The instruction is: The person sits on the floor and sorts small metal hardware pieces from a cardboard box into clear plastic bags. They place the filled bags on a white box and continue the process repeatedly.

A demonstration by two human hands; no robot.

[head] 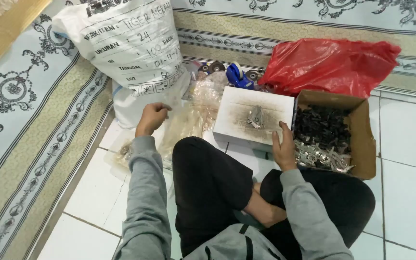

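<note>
Sitting cross-legged on the white tiled floor, the person is keeping the work within arm's reach on both sides. The right hand is resting with its fingers spread flat along the near right edge of the flat white cardboard box, apparently steadying it so it is serving as a small work surface; nothing is gripped in that hand. A small cluster of shiny metal pieces is lying at the middle of the box top, just beyond the fingertips, where a grey smudge is marking the cardboard. The left hand is reaching out to the left, its fingers loosely curled over the heap of clear plastic bags at the foot of the large white woven sack; whether it is pinching a bag or anything small cannot be told from here. Just beside the right hand, the open brown cardboard carton is standing with its flaps up, holding black parts at the back and silvery metal parts at the front, close enough for easy picking. Behind it, the crumpled red plastic bag is lying against the patterned carpet, and a blue tape dispenser is sitting between sack and bag.
</note>
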